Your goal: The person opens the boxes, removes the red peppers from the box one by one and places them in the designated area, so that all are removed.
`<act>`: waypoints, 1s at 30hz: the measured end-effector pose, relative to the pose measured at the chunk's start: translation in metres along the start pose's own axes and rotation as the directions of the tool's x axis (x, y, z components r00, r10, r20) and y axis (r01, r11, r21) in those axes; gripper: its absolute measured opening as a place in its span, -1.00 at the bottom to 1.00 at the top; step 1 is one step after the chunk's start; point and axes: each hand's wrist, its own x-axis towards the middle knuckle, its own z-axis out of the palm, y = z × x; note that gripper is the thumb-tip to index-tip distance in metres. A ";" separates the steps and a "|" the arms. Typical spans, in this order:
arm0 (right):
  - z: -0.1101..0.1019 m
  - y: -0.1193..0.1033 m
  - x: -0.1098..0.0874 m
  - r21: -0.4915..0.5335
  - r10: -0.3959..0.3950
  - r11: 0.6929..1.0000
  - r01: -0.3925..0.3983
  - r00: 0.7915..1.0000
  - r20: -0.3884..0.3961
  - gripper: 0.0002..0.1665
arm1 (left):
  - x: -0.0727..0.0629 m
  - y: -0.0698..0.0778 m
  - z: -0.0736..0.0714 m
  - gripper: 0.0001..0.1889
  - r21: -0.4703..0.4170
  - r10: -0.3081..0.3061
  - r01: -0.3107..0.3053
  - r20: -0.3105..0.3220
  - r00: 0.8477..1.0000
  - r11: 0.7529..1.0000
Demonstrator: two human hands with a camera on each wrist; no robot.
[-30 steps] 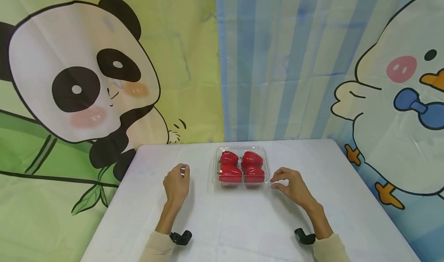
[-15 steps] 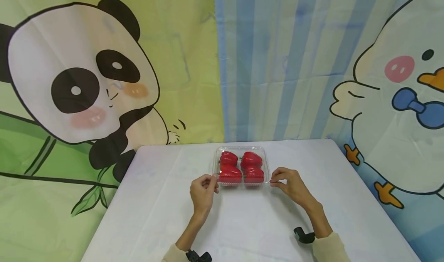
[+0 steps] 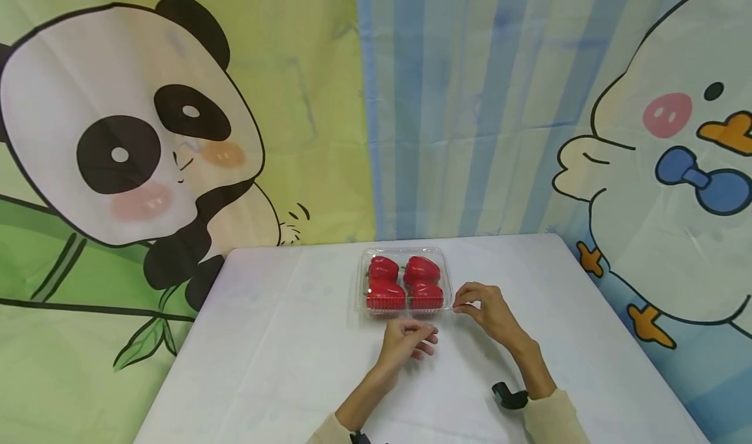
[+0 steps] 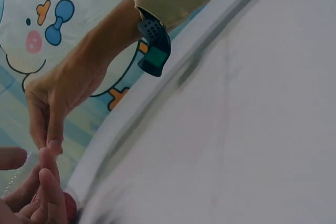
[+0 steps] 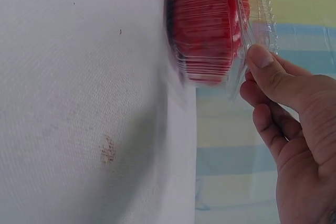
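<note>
A clear plastic clamshell box (image 3: 449, 271) with several red bell peppers (image 3: 422, 271) in it stands toward the back of the table, its lid down. My right hand (image 3: 487, 310) pinches the box's front right corner; in the right wrist view the thumb of that hand (image 5: 310, 114) presses on the plastic rim. Just in front of the box is my left hand (image 3: 405, 343), fingers loosely bent and holding nothing. Only the fingertips of the left hand (image 4: 44, 192) show in the left wrist view, with the right hand (image 4: 63, 98) beyond them.
A white cloth covers the table (image 3: 282, 352). Behind it hangs a curtain (image 3: 435, 104) with a panda (image 3: 141, 137) on the left and a white bird on the right. Dark wrist cameras (image 3: 510, 397) sit at the sleeves.
My left hand comes from the left to the box's front left corner, then moves away rightward to in front of the box. The right hand stays at the right corner.
</note>
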 end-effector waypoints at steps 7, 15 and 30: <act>0.002 0.002 0.000 0.032 -0.024 0.999 0.025 0.999 -0.023 -0.81 | 0.015 -0.006 0.025 -0.73 -0.087 -0.084 0.080 -0.041 0.996 0.993; 0.004 0.003 0.000 0.058 -0.014 0.998 0.016 0.999 -0.035 -0.76 | 0.031 -0.012 0.041 -0.73 -0.154 -0.109 0.095 -0.083 0.991 0.983; 0.004 0.004 -0.001 0.111 0.033 0.993 -0.031 0.999 -0.016 -0.78 | 0.040 -0.023 0.067 -0.76 -0.285 -0.038 -0.036 -0.249 0.968 0.958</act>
